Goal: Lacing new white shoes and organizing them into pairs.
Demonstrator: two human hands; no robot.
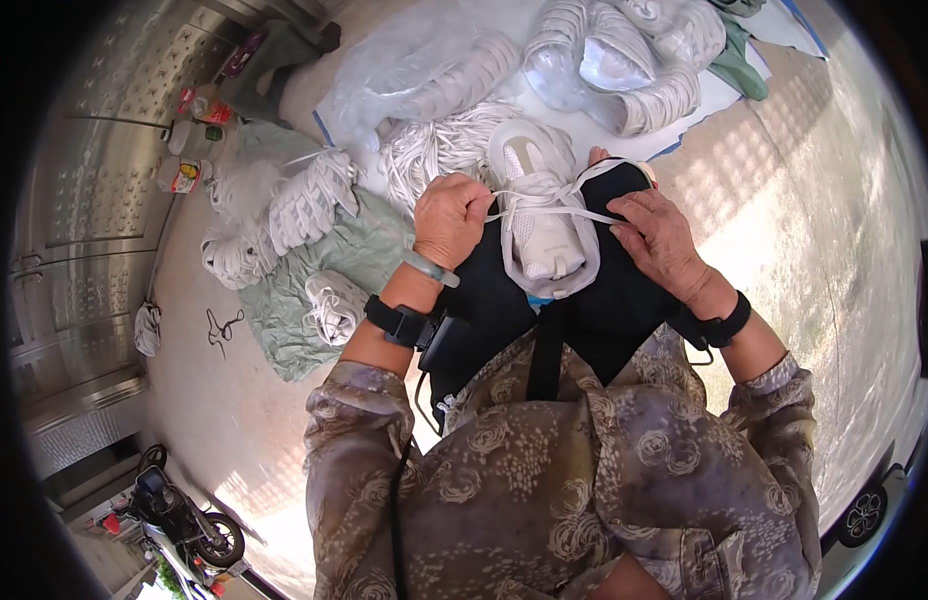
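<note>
A white sneaker [541, 238] rests on the black cloth [474, 325] over my lap, its toe pointing away from me and its opening toward me. White shoelaces [554, 195] cross over its tongue in a loose tangle or knot. My left hand [450, 222] is closed at the shoe's left side, with a lace end running out from its fingers. On the other side, my right hand [662, 240] pinches another stretch of lace between thumb and fingers. Both strands look drawn outward from the middle. A separate white lace strand loops above my right hand.
Bundled white laces [429, 150] lie beyond the shoe. Plastic-wrapped rows of white shoes [624, 70] fill the sheet behind. At left, a green cloth [284, 320] carries more shoes, one of them a single sneaker [334, 307]. Plastic jars [184, 175] stand by the metal door [94, 210].
</note>
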